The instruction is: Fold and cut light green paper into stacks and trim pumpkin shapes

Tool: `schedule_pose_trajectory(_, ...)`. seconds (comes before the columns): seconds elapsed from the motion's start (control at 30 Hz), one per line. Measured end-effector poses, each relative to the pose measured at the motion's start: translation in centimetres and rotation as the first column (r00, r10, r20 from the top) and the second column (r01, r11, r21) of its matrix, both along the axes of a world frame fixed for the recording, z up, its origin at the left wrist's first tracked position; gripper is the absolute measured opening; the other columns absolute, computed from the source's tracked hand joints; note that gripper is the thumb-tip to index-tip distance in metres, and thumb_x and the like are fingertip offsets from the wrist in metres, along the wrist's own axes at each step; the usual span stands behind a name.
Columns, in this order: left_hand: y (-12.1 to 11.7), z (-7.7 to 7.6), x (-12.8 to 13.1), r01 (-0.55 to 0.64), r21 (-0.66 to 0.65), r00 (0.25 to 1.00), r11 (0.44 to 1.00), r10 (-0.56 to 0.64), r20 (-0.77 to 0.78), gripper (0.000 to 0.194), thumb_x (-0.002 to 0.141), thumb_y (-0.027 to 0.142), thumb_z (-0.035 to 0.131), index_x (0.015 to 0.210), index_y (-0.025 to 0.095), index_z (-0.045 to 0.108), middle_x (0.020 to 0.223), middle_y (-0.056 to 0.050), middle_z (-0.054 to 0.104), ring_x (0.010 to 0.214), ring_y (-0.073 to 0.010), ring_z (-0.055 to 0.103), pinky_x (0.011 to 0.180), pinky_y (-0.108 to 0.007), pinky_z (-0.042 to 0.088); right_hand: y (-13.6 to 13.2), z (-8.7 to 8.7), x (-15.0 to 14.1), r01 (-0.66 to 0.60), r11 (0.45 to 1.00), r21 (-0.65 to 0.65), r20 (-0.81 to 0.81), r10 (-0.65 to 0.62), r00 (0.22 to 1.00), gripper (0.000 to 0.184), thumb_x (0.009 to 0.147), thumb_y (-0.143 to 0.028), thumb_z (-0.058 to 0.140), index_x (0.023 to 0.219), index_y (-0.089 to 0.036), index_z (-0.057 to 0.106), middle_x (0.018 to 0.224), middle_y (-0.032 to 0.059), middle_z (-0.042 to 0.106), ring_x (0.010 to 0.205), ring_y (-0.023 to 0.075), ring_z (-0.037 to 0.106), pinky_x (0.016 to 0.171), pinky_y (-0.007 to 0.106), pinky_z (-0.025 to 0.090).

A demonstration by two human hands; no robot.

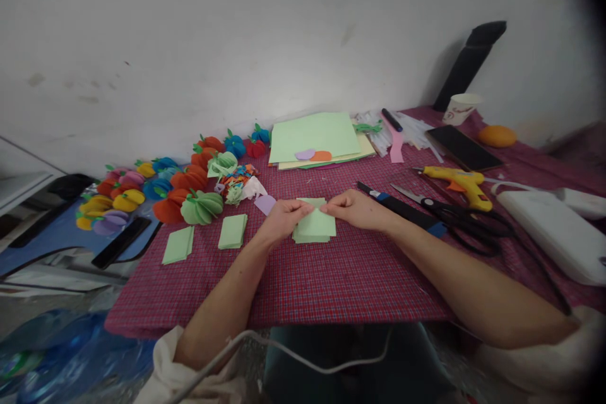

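Observation:
Between my two hands is a light green paper square (316, 223), with more green sheets showing at its edges beneath. My left hand (285, 218) pinches its upper left edge between thumb and fingers. At the upper right corner my right hand (356, 208) grips the same square, fingertips closed on it. To the left on the cloth lie two small stacks of green paper, one nearer stack (232, 231) and one farther stack (178, 245). A lilac paper piece (265, 203) lies just beyond my left hand.
Colourful paper pumpkins (202, 207) and scraps (240, 180) crowd the left. Large paper sheets (315, 136) lie at the back. On the right are scissors (466, 211), a yellow glue gun (457, 183), a black cutter (402, 208), a phone (461, 146), a paper cup (460, 108) and a white device (553, 233).

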State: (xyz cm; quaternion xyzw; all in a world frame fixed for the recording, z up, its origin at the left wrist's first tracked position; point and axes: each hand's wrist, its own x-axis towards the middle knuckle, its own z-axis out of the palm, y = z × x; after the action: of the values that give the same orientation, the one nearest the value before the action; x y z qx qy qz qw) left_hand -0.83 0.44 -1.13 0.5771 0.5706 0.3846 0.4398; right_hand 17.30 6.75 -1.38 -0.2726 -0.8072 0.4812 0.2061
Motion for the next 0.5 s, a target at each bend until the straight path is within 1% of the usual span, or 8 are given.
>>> schedule_pose_trajectory(0.07, -0.06, -0.10, 0.00, 0.013, -0.021, 1.000, 1.000, -0.012, 0.020, 0.036, 0.069, 0.047, 0.052, 0.065, 0.012, 0.060, 0.054, 0.002, 0.047, 0.049, -0.0071, 0.038, 0.046, -0.019, 0.029, -0.04, 0.02, -0.03, 0.018, 0.996, 0.086, 0.040, -0.022, 0.999, 0.042, 0.076, -0.042, 0.043, 0.044, -0.016, 0.037, 0.045, -0.0040, 0.026, 0.042, 0.0063, 0.021, 0.042, 0.023, 0.016)
schedule_pose_trajectory(0.17, -0.12, -0.23, 0.05, 0.012, -0.041, 0.999, 0.999, -0.011, 0.044, 0.039, 0.069, 0.049, 0.050, 0.062, 0.011, 0.057, 0.050, 0.002, 0.045, 0.045, -0.0063, 0.035, 0.044, -0.019, 0.026, -0.17, 0.06, -0.09, 0.014, 0.993, 0.119, 0.066, -0.022, 0.998, 0.041, 0.076, -0.041, 0.041, 0.045, -0.016, 0.034, 0.047, -0.0037, 0.024, 0.043, 0.0064, 0.020, 0.042, 0.024, 0.015)
schedule_pose_trajectory(0.27, -0.12, -0.24, 0.10, -0.012, -0.032, 0.995, 0.999, 0.015, 0.097, 0.044, 0.072, 0.051, 0.046, 0.063, 0.010, 0.058, 0.052, 0.001, 0.047, 0.045, -0.0067, 0.036, 0.044, -0.020, 0.027, -0.12, 0.08, -0.02, 0.010, 0.995, 0.101, 0.055, -0.015, 0.998, 0.040, 0.076, -0.041, 0.041, 0.045, -0.016, 0.035, 0.047, -0.0037, 0.024, 0.043, 0.0063, 0.021, 0.042, 0.023, 0.016)
schedule_pose_trajectory(0.4, 0.05, -0.09, -0.19, -0.025, -0.060, 0.962, 0.998, 0.040, 0.269, 0.052, 0.076, 0.052, 0.036, 0.079, 0.008, 0.063, 0.052, -0.002, 0.051, 0.046, -0.0084, 0.041, 0.046, -0.021, 0.030, 0.35, -0.03, 0.23, 0.059, 0.997, 0.055, 0.013, -0.060, 0.998, 0.040, 0.076, -0.044, 0.041, 0.047, -0.016, 0.041, 0.047, -0.0035, 0.028, 0.044, 0.0064, 0.023, 0.044, 0.023, 0.019)
schedule_pose_trajectory(0.43, 0.10, -0.04, -0.34, -0.028, -0.060, 0.954, 0.998, 0.044, 0.297, 0.051, 0.076, 0.051, 0.036, 0.084, 0.008, 0.063, 0.054, -0.002, 0.052, 0.047, -0.0089, 0.043, 0.047, -0.021, 0.031, 0.46, -0.06, 0.27, 0.068, 0.997, 0.042, 0.003, -0.068, 0.998, 0.040, 0.076, -0.044, 0.041, 0.048, -0.015, 0.044, 0.047, -0.0034, 0.030, 0.044, 0.0065, 0.024, 0.044, 0.023, 0.020)
schedule_pose_trajectory(0.5, 0.19, 0.07, -0.66, -0.046, -0.034, 0.948, 0.998, 0.054, 0.313, 0.043, 0.075, 0.045, 0.043, 0.089, 0.010, 0.063, 0.061, -0.003, 0.057, 0.052, -0.0098, 0.047, 0.050, -0.021, 0.033, 0.60, -0.08, 0.31, 0.079, 0.997, 0.015, -0.014, -0.078, 0.997, 0.040, 0.075, -0.046, 0.041, 0.050, -0.015, 0.047, 0.047, -0.0032, 0.032, 0.044, 0.0066, 0.026, 0.044, 0.022, 0.021)
